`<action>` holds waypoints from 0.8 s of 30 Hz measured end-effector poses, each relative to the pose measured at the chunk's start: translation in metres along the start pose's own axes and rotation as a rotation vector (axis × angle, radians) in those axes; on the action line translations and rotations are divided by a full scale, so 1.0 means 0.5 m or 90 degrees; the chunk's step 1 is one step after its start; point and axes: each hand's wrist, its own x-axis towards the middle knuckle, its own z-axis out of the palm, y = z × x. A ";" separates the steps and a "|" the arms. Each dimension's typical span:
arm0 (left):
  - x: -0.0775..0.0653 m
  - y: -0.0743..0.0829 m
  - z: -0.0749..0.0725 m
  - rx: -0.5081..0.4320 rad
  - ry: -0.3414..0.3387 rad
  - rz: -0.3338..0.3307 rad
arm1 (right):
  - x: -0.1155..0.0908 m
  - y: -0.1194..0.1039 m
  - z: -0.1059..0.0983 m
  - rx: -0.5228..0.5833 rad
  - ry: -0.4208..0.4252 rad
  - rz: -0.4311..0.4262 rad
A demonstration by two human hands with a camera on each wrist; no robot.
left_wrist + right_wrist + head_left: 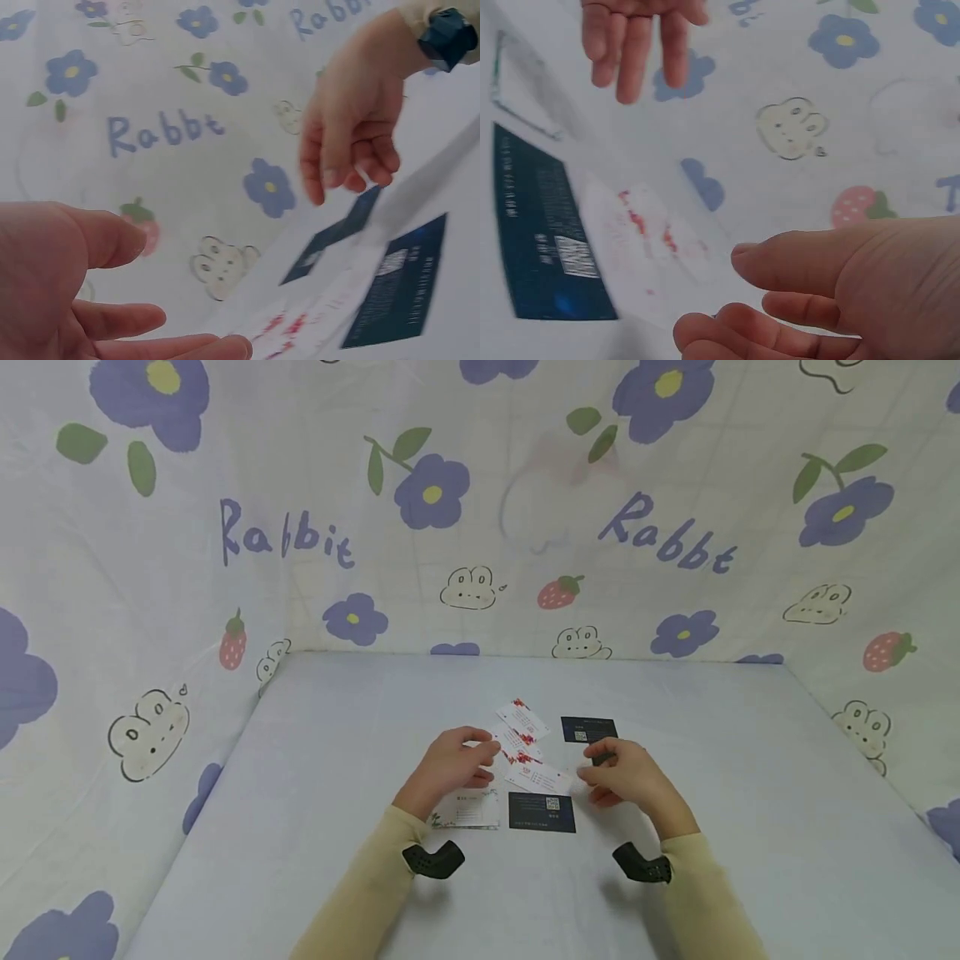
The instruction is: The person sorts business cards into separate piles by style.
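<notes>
My left hand (452, 762) hovers with parted fingers over the left side of a group of business cards and holds nothing. Beneath it lies a small stack of white cards with green leaf prints (468, 812). Several white cards with red flower prints (537, 774) overlap in a slanting column between the hands. My right hand (628, 774) hangs loosely curved over the right side, nothing between thumb and fingers in the right wrist view. It partly covers the dark cards (588, 725) at the back right. Another dark card with a QR code (544, 225) lies in front.
A white cloth covers the table (337, 860). Behind and at both sides rises a curtain (525, 543) printed with purple flowers, rabbits and strawberries. Dark wrist cameras (435, 860) sit on both sleeves.
</notes>
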 end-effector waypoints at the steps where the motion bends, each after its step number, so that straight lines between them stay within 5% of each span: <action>1: -0.001 0.004 -0.010 -0.010 0.012 0.002 | -0.002 -0.001 -0.009 0.017 0.005 -0.002; 14: -0.022 0.019 -0.118 -0.120 0.087 0.023 | -0.030 0.019 -0.115 0.151 0.049 -0.016; 24: -0.023 0.015 -0.146 -0.136 0.095 0.033 | -0.036 0.024 -0.127 0.167 0.052 -0.005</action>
